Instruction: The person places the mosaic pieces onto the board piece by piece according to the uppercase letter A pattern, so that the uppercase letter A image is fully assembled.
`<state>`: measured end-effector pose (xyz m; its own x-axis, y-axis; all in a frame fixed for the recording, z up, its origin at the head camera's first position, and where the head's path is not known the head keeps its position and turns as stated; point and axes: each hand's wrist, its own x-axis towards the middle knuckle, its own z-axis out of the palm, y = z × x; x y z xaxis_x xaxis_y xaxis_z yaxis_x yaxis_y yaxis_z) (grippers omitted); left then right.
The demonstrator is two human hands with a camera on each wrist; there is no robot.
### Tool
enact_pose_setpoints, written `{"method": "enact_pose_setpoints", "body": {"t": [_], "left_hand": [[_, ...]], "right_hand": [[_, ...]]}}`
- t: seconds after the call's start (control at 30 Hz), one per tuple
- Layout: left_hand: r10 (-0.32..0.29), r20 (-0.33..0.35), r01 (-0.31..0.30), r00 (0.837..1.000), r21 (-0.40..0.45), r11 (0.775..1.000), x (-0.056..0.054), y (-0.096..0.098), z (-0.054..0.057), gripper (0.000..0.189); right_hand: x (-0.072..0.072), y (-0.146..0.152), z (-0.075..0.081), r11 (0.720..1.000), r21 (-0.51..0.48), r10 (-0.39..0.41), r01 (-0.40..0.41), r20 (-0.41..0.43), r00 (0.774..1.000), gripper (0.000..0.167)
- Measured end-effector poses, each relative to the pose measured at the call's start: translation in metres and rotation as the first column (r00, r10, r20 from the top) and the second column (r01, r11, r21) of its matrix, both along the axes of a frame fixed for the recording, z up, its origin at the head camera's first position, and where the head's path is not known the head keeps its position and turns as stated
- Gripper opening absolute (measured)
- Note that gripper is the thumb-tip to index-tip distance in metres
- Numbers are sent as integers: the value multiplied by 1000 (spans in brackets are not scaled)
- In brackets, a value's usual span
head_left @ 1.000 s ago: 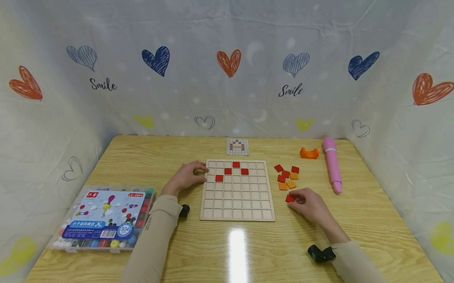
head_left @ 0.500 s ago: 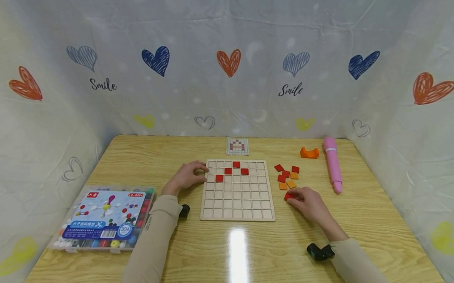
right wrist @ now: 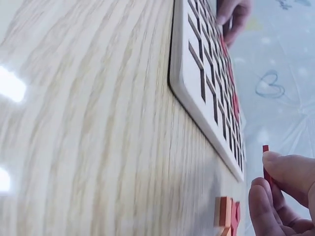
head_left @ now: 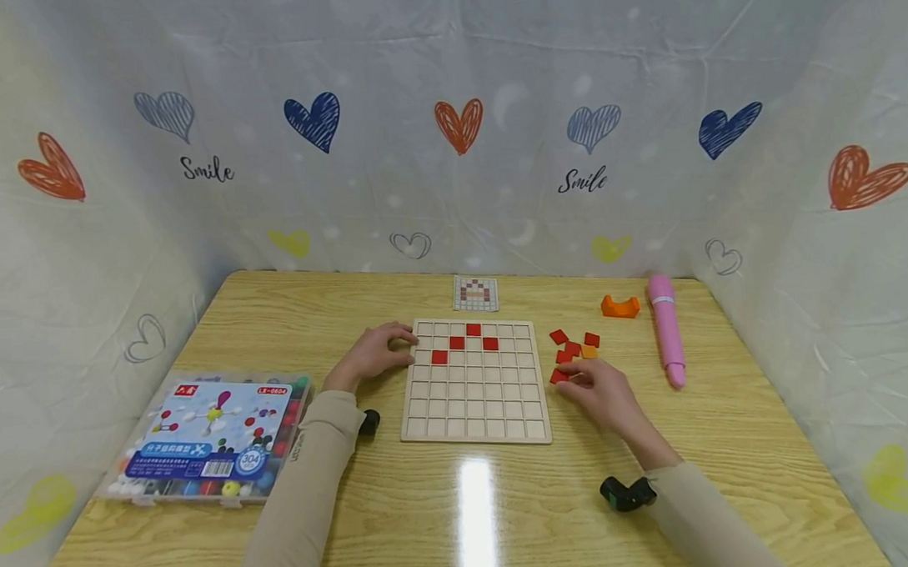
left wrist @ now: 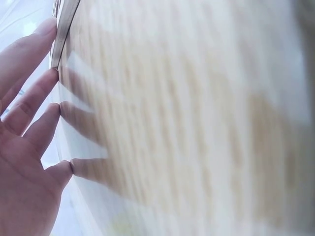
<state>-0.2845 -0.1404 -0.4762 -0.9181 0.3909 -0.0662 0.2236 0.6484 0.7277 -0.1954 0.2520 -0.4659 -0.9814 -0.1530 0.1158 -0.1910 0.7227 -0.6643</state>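
In the head view a gridded wooden board [head_left: 476,391] lies flat, with several red tiles [head_left: 458,343] in its upper squares. My left hand [head_left: 377,350] rests at the board's left edge; in the left wrist view its fingers [left wrist: 37,96] are spread, fingertips at the edge. Thumb and fingers of my right hand [head_left: 606,399] pinch a red square tile [right wrist: 266,169], which stands on edge above the table in the right wrist view. Beyond that hand lie loose red tiles [head_left: 558,336] and an orange tile [head_left: 589,352]; other orange tiles are hidden behind it.
A pattern card [head_left: 475,294] lies behind the board. Back right are an orange cradle-shaped piece [head_left: 620,307] and a pink pen-like stick [head_left: 667,330]. A plastic box of molecular model parts [head_left: 207,434] sits at the left. A printed cloth [head_left: 524,147] hangs around the table.
My right hand, with the red tile pinched, has moved left and slightly away from me, now covering the nearer orange tiles. The left hand stays put.
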Motion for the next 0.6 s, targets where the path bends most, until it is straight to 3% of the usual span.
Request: {"method": "enact_pose_setpoints", "body": {"t": [0.33, 0.6], "left_hand": [[0, -3, 0, 1000, -6, 1000, 0, -1, -1, 33], [8, -9, -8, 1000, 0, 1000, -1, 0, -1, 32]], "right_hand": [[-13, -42, 11, 997, -36, 67, -66, 12, 998, 31], [-32, -82, 17, 978, 17, 207, -208, 21, 978, 28]]}}
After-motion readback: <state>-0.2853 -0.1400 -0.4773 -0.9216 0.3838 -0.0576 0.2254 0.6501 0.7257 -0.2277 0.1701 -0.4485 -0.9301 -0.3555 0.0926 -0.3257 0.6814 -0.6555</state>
